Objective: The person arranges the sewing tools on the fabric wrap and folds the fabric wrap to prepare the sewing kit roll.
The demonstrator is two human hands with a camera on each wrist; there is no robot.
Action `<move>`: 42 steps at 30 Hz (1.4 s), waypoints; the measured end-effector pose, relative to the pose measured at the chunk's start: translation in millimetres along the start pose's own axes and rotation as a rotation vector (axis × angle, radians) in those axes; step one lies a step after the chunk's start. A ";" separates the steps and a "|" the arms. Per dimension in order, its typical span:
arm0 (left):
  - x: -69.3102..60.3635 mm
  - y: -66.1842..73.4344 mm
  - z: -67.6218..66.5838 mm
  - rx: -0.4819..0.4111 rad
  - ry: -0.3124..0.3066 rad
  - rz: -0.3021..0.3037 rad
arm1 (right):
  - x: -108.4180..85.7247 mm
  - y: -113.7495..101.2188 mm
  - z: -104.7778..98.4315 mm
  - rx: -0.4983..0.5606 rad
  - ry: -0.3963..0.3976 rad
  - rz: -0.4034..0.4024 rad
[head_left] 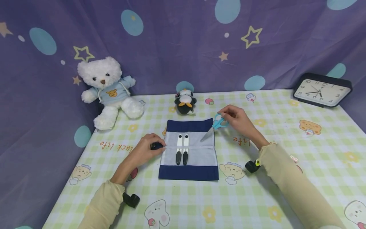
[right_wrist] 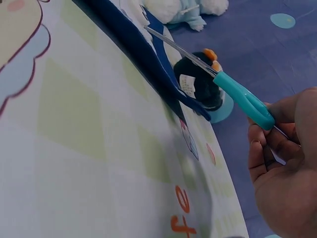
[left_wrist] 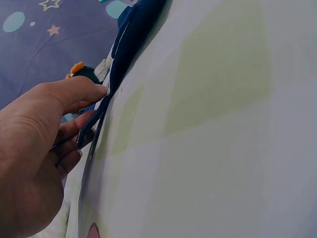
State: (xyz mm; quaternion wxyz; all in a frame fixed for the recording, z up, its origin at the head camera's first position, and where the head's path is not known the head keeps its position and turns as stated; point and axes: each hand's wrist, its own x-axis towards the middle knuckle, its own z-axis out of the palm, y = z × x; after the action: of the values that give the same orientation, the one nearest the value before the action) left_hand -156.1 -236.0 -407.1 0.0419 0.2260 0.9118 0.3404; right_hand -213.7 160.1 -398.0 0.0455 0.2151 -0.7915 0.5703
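Note:
A navy and grey cloth case (head_left: pixel 188 173) lies flat and unfolded, with two white tools with black tips (head_left: pixel 179 149) side by side under its middle band. My left hand (head_left: pixel 145 148) pinches the case's left edge near a dark tab (head_left: pixel 156 146); in the left wrist view its thumb and fingers (left_wrist: pixel 74 94) hold the navy cloth. My right hand (head_left: pixel 238 121) grips light blue-handled scissors (head_left: pixel 220 122) over the case's upper right part, blades pointing down and left. The right wrist view shows the turquoise handle (right_wrist: pixel 242 99) between thumb and fingers.
A white teddy bear (head_left: pixel 110 92) sits at the back left, and a small penguin toy (head_left: pixel 185 103) behind the case. A black-framed clock (head_left: pixel 321 90) stands at the back right. Small pale pieces (head_left: pixel 294 158) lie beside the right sleeve. A patterned cloth (head_left: pixel 208 197) covers the table.

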 end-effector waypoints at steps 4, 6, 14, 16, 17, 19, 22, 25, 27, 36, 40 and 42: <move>-0.4 -0.5 -0.1 0.003 0.000 0.001 | 4.2 1.3 6.4 0.003 -0.021 0.004; -0.4 -0.6 -0.1 0.003 0.000 0.001 | 5.5 1.1 8.9 0.011 -0.031 0.004; -0.3 0.0 0.0 -0.002 -0.003 -0.013 | 10.2 1.6 16.5 0.016 -0.058 0.016; -0.2 0.2 -0.1 -0.003 -0.003 -0.016 | 11.3 1.4 17.8 0.013 -0.065 0.016; -0.2 0.2 -0.1 -0.003 -0.003 -0.017 | 11.7 1.0 18.4 0.014 -0.070 0.016; -0.1 0.3 -0.1 -0.001 -0.002 -0.015 | 12.5 0.6 19.3 0.012 -0.077 0.019; 0.2 0.5 0.0 0.001 0.000 -0.010 | 13.4 0.7 20.4 0.012 -0.085 0.023; 0.4 0.6 0.2 0.002 0.002 -0.003 | 14.1 1.7 21.6 0.010 -0.096 0.027; 0.4 0.7 0.3 0.002 0.003 0.001 | 14.4 1.8 22.7 0.016 -0.106 0.032; 0.0 0.6 0.4 0.004 0.007 -0.002 | 16.3 0.2 28.8 0.005 -0.133 0.020; -0.2 0.1 0.3 0.003 0.006 -0.003 | 18.0 -0.8 32.8 0.000 -0.154 0.020; -0.4 -0.1 0.2 0.004 0.006 0.000 | 18.6 -1.8 35.1 0.002 -0.168 0.018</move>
State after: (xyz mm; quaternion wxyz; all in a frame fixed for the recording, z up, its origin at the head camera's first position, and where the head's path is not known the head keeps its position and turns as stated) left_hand -155.7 -236.2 -407.3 0.0388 0.2249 0.9126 0.3392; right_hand -223.7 121.9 -402.6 -0.0267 0.2551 -0.7939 0.5513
